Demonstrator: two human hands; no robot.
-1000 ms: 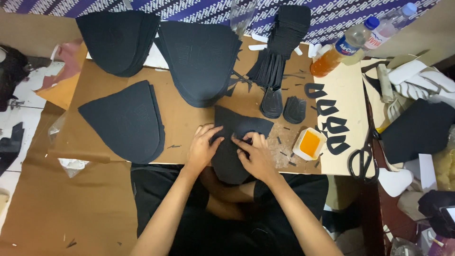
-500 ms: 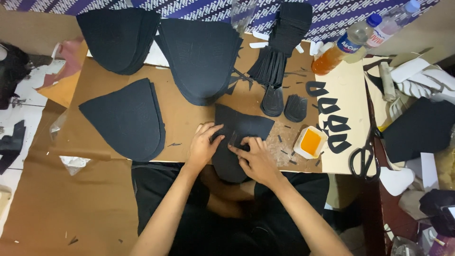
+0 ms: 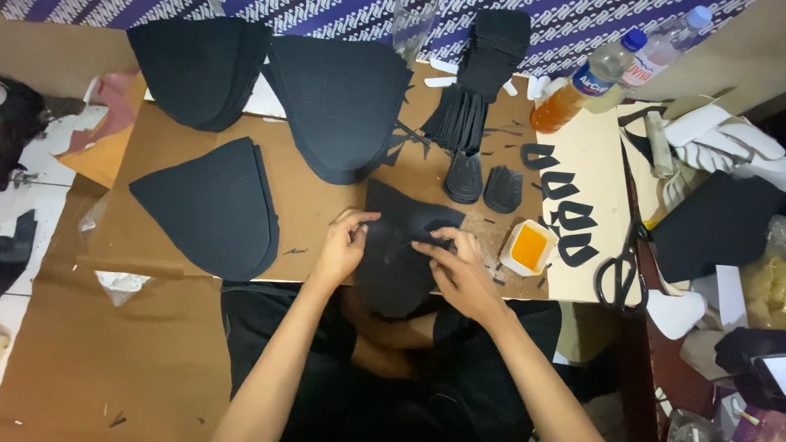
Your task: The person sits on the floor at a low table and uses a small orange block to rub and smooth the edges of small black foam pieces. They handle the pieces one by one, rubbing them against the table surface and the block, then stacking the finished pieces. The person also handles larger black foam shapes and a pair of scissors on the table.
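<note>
A person seated at a brown board (image 3: 311, 205) presses both bare hands onto a black fabric piece (image 3: 397, 254) that lies at the near edge of the board and hangs partly over it toward the lap. The left hand (image 3: 344, 245) grips the piece's left edge, thumb and fingers pinched on the fabric. The right hand (image 3: 460, 266) rests flat on the piece's right side, its fingers (image 3: 434, 250) stretched toward the left hand and pressing a small fold of the fabric; the two hands are close but apart.

Just right of the right hand sits a small white tub (image 3: 528, 247) of orange glue, and beyond it a column of black cut-out loops (image 3: 565, 209) lies on a pale sheet (image 3: 589, 147). Farther right again, black scissors (image 3: 622, 266) lie at the sheet's edge. Left of the left hand, a stack of black rounded panels (image 3: 211, 209) rests on the board. Above the hands lies a larger black stack (image 3: 340, 102), with another black stack (image 3: 196, 69) to its left. Up and right of the grip, a fan of narrow black strips (image 3: 471, 98) spreads out, with two small black tongue shapes (image 3: 483, 180) below it, just above the held piece. At the far right corner lie a bottle (image 3: 577, 90) of orange liquid and a clear bottle (image 3: 663, 49) beside it, on a purple patterned cloth (image 3: 327, 16).
</note>
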